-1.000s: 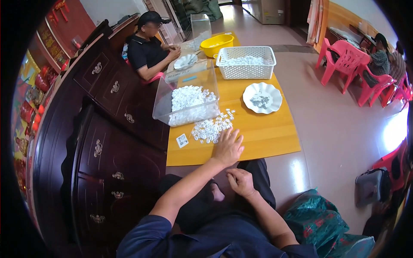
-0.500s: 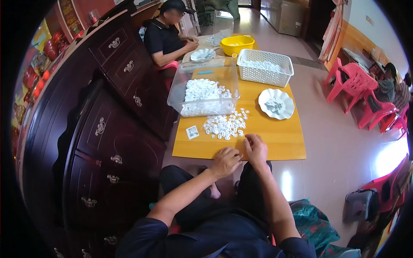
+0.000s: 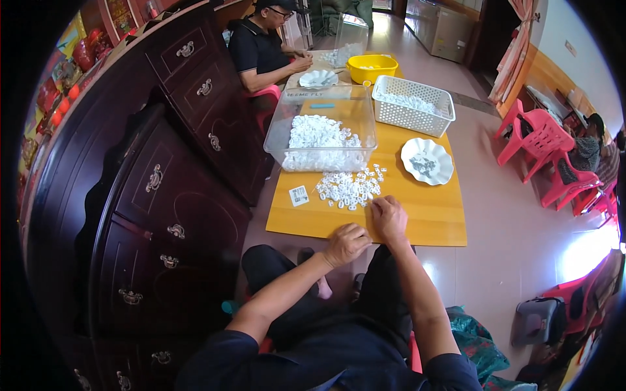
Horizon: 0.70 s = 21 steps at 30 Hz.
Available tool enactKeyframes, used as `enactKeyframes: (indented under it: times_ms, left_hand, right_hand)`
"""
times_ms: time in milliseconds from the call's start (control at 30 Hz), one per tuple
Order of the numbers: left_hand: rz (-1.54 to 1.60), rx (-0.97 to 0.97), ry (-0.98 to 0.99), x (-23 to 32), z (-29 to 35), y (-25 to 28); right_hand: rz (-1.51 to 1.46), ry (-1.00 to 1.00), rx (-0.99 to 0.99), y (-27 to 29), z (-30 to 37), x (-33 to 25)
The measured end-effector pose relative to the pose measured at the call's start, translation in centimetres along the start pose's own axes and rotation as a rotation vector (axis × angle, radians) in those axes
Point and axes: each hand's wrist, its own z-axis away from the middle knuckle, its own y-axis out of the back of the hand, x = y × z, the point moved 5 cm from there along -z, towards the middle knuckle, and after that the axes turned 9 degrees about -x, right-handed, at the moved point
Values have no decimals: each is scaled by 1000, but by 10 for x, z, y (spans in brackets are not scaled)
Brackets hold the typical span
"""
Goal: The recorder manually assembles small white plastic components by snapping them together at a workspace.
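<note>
My left hand (image 3: 347,245) is at the table's near edge, its fingers curled together; whatever they hold is too small or hidden to make out. Just right of it, my right hand (image 3: 390,219) rests over the tabletop with bent fingertips closed at the near right fringe of a loose pile of small white plastic pieces (image 3: 345,189), each with holes. Whether a piece is between those fingertips does not show. Behind the pile, a clear plastic bin (image 3: 277,140) holds many more of the same pieces. A white scalloped plate (image 3: 440,152) carries small grey bits to the right.
On the wooden table (image 3: 306,220) lie a small printed square (image 3: 298,195), a white perforated basket (image 3: 417,117) and a yellow basin (image 3: 386,73). A co-worker (image 3: 261,49) sits at the far left. Dark drawers (image 3: 166,189) flank the left; pink chairs (image 3: 542,133) stand right.
The whole view has shifted slightly. My right hand's fingers have curled in more at the pile's fringe, while my left hand stays at the table edge.
</note>
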Motion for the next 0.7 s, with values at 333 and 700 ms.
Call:
enactKeyframes:
  times_ms: [333,700]
  left_hand:
    - [197,108,178,9,4,21]
    - [587,172,700,21,90,7]
  right_hand:
    - [16,42,56,2,1,0]
    - [34,39,40,1,1,-4]
